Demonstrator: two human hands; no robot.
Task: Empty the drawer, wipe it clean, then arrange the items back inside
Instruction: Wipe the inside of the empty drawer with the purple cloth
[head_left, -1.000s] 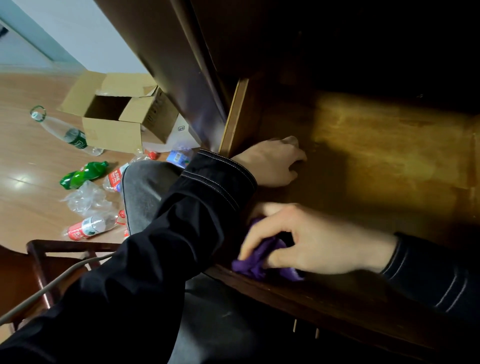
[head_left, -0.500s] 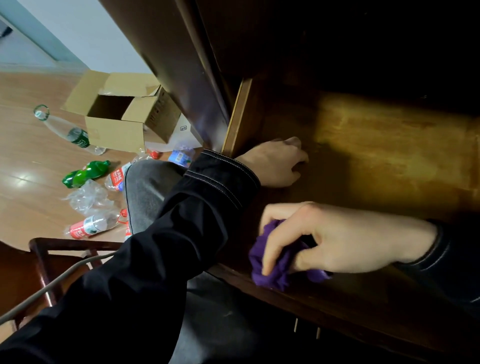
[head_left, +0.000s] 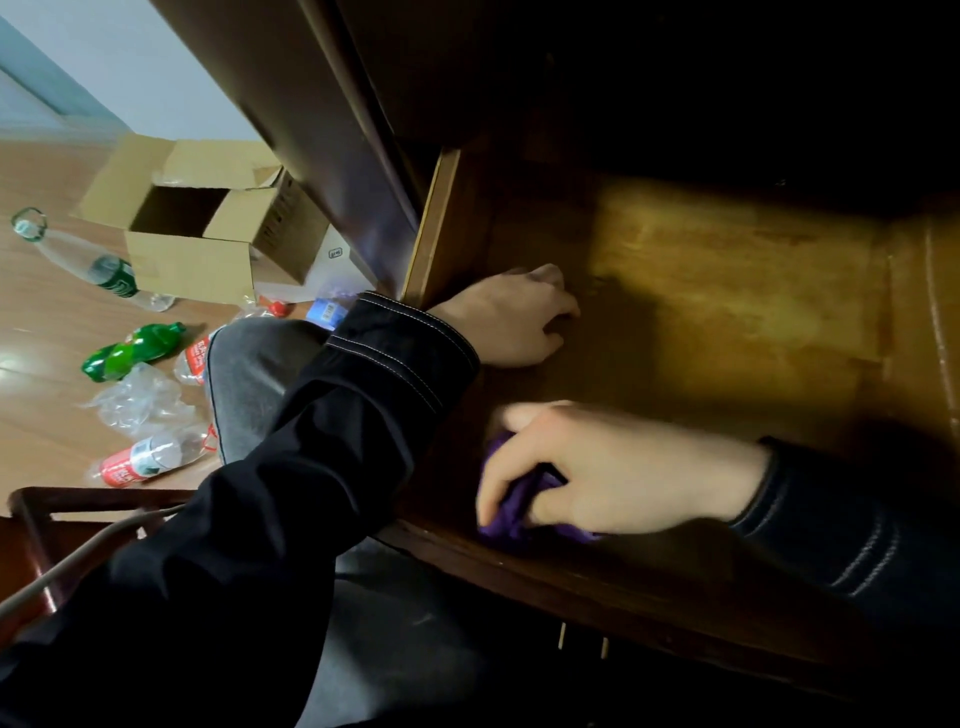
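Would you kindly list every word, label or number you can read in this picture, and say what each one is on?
No text can be read.
Red bottle labels: white print, too blurred.
Green bottle label: too small.
Cardboard box side print: illegible.
White box: small dark mark, unreadable.
Blue packet: barcode only, digits unreadable.

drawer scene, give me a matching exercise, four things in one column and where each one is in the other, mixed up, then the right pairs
Things:
1. purple cloth
2. left hand
3. cardboard box
4. green bottle

Places:
A. lying on the floor among clear bottles
B. bunched in the right hand near the drawer's front edge
C. standing open on the floor
D. resting by the drawer's left wall

Pairs: 1-B, 2-D, 3-C, 4-A
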